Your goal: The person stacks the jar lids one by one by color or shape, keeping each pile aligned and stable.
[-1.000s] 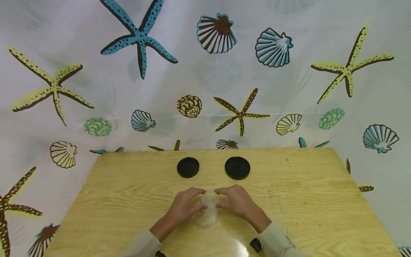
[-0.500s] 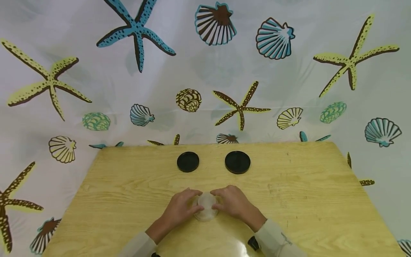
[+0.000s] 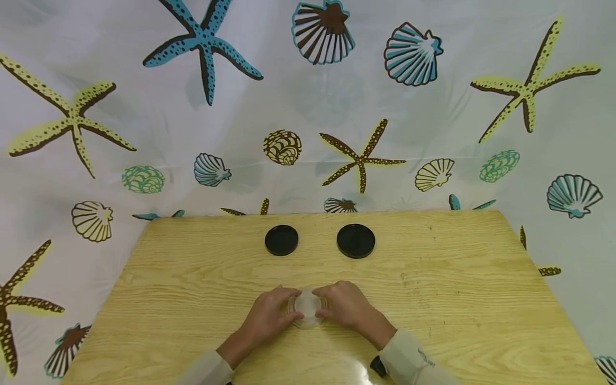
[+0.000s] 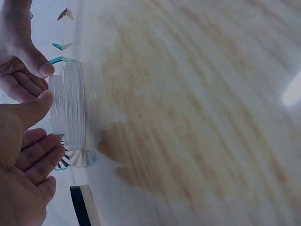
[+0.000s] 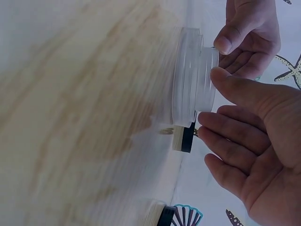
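A small clear round container (image 3: 307,303) sits on top of a wider clear round container (image 3: 308,324), which rests on the table. My left hand (image 3: 267,315) holds the small one from the left, thumb and fingers at its side. From the opposite side my right hand (image 3: 348,307) grips it the same way. The wrist views show the stack edge-on: the wider container (image 4: 75,108) is on the tabletop, and the small container (image 5: 207,80) lies against its upper face between both hands' fingertips.
Two black round discs, a smaller left disc (image 3: 281,240) and a larger right disc (image 3: 355,240), lie farther back on the wooden table (image 3: 457,299). Behind the table hangs a pale curtain (image 3: 269,107) printed with shells and starfish.
Both hands have brought the small container down and slightly left onto the wider one. The head view has tilted slightly downward, then steadied; the black discs stay in place on the table.
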The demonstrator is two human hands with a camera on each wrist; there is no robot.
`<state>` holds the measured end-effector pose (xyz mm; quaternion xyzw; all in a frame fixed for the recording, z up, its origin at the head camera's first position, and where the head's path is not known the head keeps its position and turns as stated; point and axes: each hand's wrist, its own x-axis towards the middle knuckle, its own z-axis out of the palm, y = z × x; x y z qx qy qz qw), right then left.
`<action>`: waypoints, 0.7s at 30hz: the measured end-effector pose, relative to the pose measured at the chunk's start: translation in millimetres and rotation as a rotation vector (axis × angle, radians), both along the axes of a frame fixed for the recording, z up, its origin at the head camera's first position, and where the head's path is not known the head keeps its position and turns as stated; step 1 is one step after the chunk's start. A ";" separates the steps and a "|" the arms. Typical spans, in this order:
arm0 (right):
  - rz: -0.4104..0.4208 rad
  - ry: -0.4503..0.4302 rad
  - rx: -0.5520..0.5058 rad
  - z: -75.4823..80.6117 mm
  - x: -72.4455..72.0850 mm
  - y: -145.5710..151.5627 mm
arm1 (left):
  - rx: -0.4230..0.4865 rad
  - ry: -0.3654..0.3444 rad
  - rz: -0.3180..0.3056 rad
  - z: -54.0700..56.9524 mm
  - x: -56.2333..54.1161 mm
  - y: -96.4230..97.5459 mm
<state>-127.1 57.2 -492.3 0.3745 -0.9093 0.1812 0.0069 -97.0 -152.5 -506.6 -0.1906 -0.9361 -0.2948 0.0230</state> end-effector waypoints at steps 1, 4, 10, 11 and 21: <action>0.002 0.009 0.007 -0.6 0.1 -0.6 | -0.011 0.007 0.000 -0.7 0.3 -0.2; 0.001 0.025 0.023 -1.6 0.3 -2.0 | -0.053 0.044 -0.013 -2.4 1.4 -0.6; 0.003 0.024 0.037 -2.1 1.6 -3.0 | -0.131 0.115 -0.035 -5.0 2.7 -0.4; 0.003 0.022 0.038 -1.7 1.9 -3.0 | -0.135 0.115 -0.033 -4.8 3.1 -0.3; -0.015 -0.022 0.019 6.5 0.3 1.4 | -0.138 0.080 -0.013 -0.2 4.2 1.2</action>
